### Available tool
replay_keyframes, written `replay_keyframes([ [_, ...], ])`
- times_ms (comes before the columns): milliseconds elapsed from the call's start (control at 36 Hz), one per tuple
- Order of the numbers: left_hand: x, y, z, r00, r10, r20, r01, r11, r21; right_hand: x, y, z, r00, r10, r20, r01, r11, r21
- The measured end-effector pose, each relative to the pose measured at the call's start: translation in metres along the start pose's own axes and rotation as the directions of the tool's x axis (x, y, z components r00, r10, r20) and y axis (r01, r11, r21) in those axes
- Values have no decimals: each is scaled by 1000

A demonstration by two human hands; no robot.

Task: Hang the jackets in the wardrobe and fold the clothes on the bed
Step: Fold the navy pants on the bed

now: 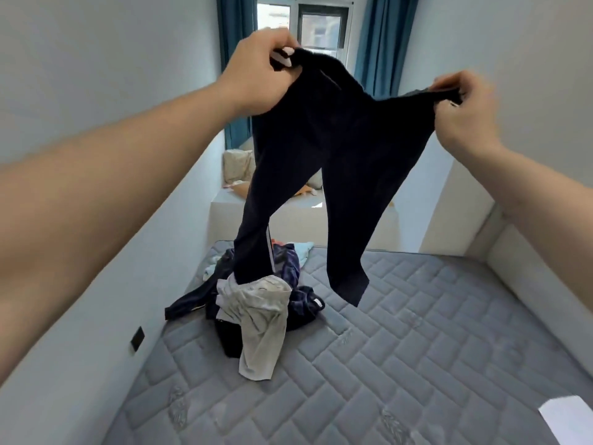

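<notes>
A pair of dark navy trousers (324, 149) hangs in the air above the bed, held up by its waistband. My left hand (256, 75) pinches the waistband's left end and my right hand (462, 114) pinches its right end. The left leg reaches down into a pile of clothes (256, 303) on the grey quilted mattress (401, 348); the right leg hangs free above the mattress. The pile holds a pale crumpled garment on top, dark blue pieces beneath and a light blue piece at the back.
The bed lies against a white wall on the left, which carries a black socket (138, 338). Past the bed's far end stands a white ledge (298, 216) with pillows under a window with blue curtains. A white sheet (568, 415) lies at the mattress's lower right.
</notes>
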State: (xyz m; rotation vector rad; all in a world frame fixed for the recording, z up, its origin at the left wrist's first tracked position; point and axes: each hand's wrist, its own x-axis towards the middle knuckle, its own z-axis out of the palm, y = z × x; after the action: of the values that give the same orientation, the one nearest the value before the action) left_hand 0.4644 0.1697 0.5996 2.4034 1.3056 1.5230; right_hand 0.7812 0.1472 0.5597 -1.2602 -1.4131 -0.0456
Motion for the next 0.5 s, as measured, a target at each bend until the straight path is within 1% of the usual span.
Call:
replay_keyframes([
  [83, -46, -7, 11, 999, -19, 45, 20, 1000, -18, -49, 21, -1, 998, 23, 52, -26, 998, 55],
  [194, -139, -32, 38, 982, -120, 146, 128, 991, -41, -143, 63, 6, 981, 78, 176, -90, 994, 61],
  [250, -199, -49, 57, 956, -179, 231, 190, 981, -29, -201, 91, 12, 958, 117, 263, -123, 992, 5],
  [306, -265, -63, 78, 907, -233, 351, 248, 969, 2, -265, 118, 18, 917, 163, 365, -149, 987, -67],
  [389, -367, -79, 107, 792, -312, 525, 341, 939, 43, -365, 154, 23, 804, 311, 508, -256, 950, -176],
  [444, -431, -87, 125, 715, -347, 607, 378, 922, 83, -427, 173, 24, 692, 413, 592, -309, 911, -275],
  [500, -490, -94, 143, 613, -374, 696, 420, 900, 113, -483, 189, 24, 562, 505, 655, -349, 863, -366],
])
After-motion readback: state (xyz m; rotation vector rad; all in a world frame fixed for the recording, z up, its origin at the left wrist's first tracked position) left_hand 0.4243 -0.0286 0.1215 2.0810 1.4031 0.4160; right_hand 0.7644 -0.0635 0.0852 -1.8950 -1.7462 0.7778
